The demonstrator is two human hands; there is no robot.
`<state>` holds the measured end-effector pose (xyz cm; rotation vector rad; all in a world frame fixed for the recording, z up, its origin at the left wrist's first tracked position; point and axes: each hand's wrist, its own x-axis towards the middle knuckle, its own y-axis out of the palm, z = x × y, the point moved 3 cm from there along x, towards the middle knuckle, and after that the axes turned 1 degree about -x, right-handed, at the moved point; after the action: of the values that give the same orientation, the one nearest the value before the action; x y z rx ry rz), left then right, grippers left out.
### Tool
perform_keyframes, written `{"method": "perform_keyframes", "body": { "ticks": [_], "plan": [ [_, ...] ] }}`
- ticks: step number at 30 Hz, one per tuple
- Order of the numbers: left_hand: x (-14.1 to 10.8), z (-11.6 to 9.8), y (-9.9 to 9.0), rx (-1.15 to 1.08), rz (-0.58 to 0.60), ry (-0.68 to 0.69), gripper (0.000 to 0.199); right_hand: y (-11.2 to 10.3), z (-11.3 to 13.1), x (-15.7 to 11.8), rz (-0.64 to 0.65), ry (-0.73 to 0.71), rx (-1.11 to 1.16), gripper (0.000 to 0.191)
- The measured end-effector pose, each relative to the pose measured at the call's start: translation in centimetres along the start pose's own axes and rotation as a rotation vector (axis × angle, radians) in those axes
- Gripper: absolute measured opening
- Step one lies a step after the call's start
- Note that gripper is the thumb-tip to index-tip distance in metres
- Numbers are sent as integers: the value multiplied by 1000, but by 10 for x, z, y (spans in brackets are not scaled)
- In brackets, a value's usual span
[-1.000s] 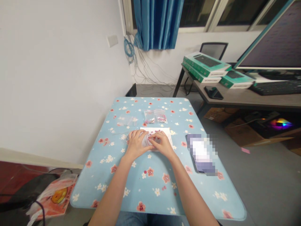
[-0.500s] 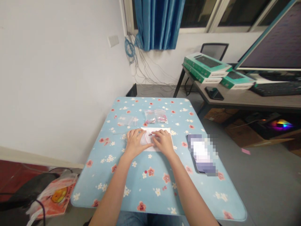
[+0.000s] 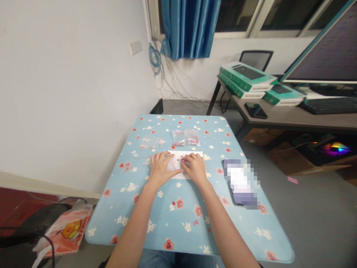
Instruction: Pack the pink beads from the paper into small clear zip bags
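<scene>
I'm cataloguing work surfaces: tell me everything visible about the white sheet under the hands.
The white sheet looks papery, roughly rectangular, and lies flat on the flowered table. A curved red line and small reddish spots show on it. The left hand partly covers its left side, the right hand its right. Finer detail is too small to tell.

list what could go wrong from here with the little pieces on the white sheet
The small dark pink pieces lie close to the fingers of the right hand; a brush might shift any that are loose.

The left hand lies over one edge of the white sheet, so a slip could drag it.

The two clear bags beyond might spill if knocked; I cannot tell whether they are sealed.
</scene>
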<state>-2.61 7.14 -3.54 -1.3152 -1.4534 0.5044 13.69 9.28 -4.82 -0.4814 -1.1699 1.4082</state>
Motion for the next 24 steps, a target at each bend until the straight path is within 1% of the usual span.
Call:
{"method": "perform_keyframes", "body": {
  "ticks": [5, 10, 12, 17, 19, 24],
  "plan": [
    [0, 0, 0, 2, -1, 4, 59, 0, 1, 0, 14, -7, -18, 12],
    [0, -1, 0, 1, 11, 11, 58, -1, 0, 0, -10, 2, 20, 12],
    [0, -1, 1, -5, 16, 11, 59, -2, -1, 0, -16, 10, 98, 12],
    [0, -3, 1, -32, 18, 16, 66, -10, 0, 0, 14, -4, 413, 13],
    [0, -3, 1, -41, 15, 17, 66, -13, 1, 0, 19, -9, 507, 13],
    [0, -6, 0, -64, 25, 49, 69, -16, 6, -1, 39, -14, 601, 14]
  ]
}}
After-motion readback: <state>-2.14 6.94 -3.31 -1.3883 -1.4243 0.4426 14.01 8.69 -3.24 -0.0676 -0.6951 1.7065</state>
